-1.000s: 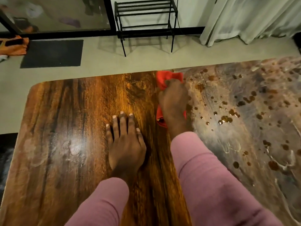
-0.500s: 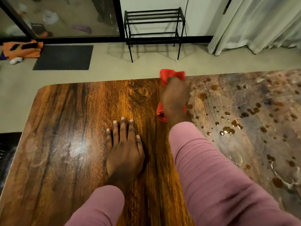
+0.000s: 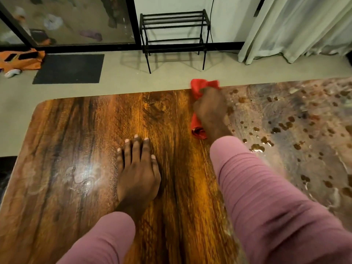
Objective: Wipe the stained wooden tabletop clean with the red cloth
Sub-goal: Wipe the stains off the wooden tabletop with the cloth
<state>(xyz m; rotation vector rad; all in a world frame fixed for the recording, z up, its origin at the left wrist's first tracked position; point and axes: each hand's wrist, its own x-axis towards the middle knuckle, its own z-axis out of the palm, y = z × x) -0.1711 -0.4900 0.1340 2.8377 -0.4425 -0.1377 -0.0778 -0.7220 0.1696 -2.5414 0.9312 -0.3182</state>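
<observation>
Pale floor ran behind the wooden tabletop (image 3: pixel 76 168), with a black metal rack (image 3: pixel 174 25) against the wall, a dark mat (image 3: pixel 68 68) to its left and a light curtain (image 3: pixel 295 25) hanging at the right. The table's left and middle parts showed glossy brown grain with a glare patch. Its right part was clouded grey and dotted with brown stains (image 3: pixel 257 147), some of them wet-looking blobs.

The red cloth (image 3: pixel 198 128) lay bunched into a narrow roll at the boundary between the glossy wood and the stained area, near the far edge of the table. Its long axis ran from the person's side toward the far edge. One crumpled end stuck out below the wrist, pointing back at the person. The other end fanned out beyond the knuckles and reached just over the table's far rim. The middle of the cloth was hidden under the hand.

The right hand (image 3: pixel 211 109), slightly blurred, sat on top of the cloth with its fingers curled down around it, gripping it against the wood. The left hand (image 3: pixel 137 172) rested palm down on the glossy wood, well apart from the cloth, with its fingers straight and close together. Both arms wore pink sleeves (image 3: pixel 266 197).
</observation>
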